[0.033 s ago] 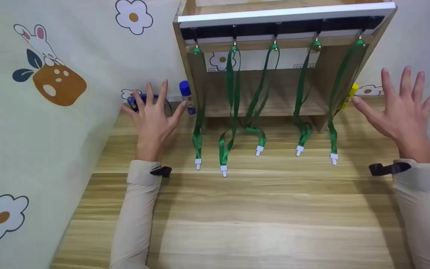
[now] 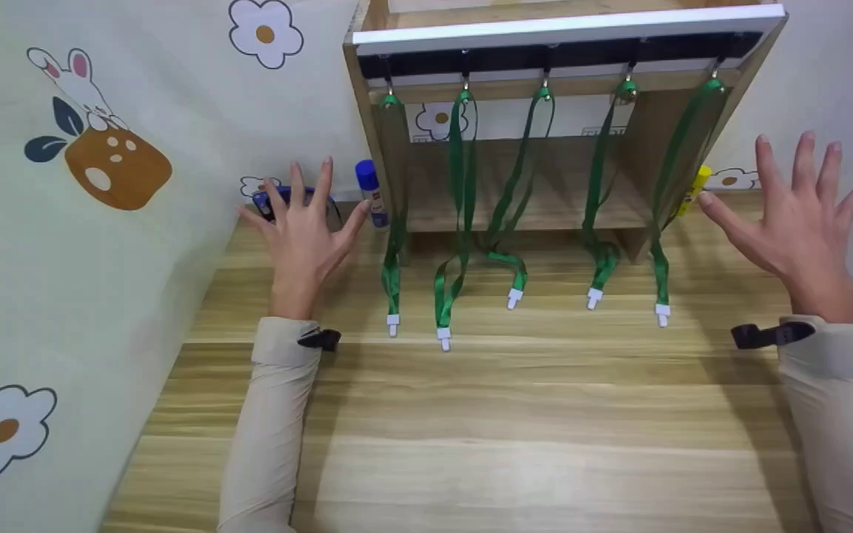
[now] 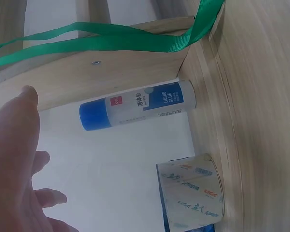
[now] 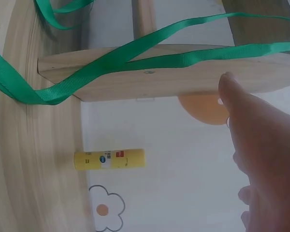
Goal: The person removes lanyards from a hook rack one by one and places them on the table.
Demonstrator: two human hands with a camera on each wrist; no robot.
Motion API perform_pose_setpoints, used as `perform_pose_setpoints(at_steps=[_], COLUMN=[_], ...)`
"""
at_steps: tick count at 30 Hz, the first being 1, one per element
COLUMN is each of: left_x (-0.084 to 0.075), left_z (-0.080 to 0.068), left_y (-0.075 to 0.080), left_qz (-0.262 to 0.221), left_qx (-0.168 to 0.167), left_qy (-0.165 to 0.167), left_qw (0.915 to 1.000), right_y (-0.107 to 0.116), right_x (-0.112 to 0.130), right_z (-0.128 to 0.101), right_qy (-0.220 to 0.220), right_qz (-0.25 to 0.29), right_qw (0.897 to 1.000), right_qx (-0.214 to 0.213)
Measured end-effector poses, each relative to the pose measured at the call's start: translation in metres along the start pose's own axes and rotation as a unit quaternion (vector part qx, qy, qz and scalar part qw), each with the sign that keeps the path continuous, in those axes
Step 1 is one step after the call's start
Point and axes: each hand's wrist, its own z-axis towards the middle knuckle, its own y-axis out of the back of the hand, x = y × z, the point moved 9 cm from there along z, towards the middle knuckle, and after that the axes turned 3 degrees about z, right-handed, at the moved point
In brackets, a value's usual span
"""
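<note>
Toward eleven o'clock, just beside your left hand (image 2: 304,237), a LIQUID GLUE bottle (image 3: 137,104) is standing by the wooden shelf (image 2: 641,148), probably feeling light, smooth and slightly squeezable; its mid-barrel is offering the surest hold. A tape roll (image 3: 191,193) is sitting at ten; a yellow glue stick (image 4: 109,159), likely stiff, is standing near your right hand (image 2: 804,226). Both hands are showing spread fingers and holding nothing. Green lanyards (image 2: 457,159) are hanging across the shelf's front edge; the wooden tabletop (image 2: 545,414) is giving room toward six o'clock.

On the desk (image 2: 545,429), a shelf unit (image 2: 567,24) is hung with five lanyards (image 2: 457,163) in front and flanked by a glue bottle (image 3: 137,105) and tape roll (image 3: 191,193) at left, a tube (image 4: 128,159) at right.
</note>
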Motion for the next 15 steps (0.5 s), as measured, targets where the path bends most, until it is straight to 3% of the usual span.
perform_pose_setpoints(at_steps=[15], left_x=[-0.0026], left_z=[-0.0020], left_y=[-0.0009], left_qz=[-0.010], left_qx=[-0.012], left_qy=[0.000], left_qw=[0.9999], right_y=[0.0035], right_x=[0.0022], right_z=[-0.0016], right_qy=[-0.001], right_qz=[0.013], right_qw=[0.999], right_qx=[-0.035])
